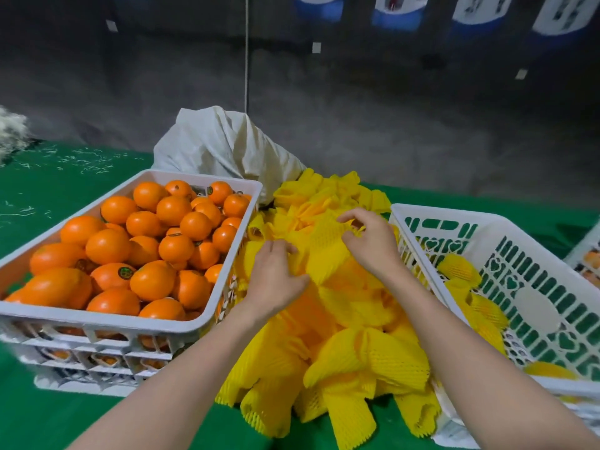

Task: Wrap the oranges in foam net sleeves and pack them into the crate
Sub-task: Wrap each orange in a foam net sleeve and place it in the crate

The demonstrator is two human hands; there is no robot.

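Observation:
A white crate (pixel 107 323) on the left is full of bare oranges (pixel 152 280). Between the crates lies a heap of yellow foam net sleeves (pixel 357 355). One sleeve (pixel 324 251) at the top of the heap is stretched between my hands. My left hand (pixel 276 280) grips its lower left end, and my right hand (pixel 370 241) pinches its upper right end. A white latticed crate (pixel 532 306) on the right holds a few wrapped oranges (pixel 459 269) along its near wall.
A white cloth sack (pixel 224 147) stands behind the sleeve heap. Everything sits on a green cloth (pixel 65 190) scattered with white shreds at the far left. Another crate's corner (pixel 587 254) shows at the right edge. Grey floor lies beyond.

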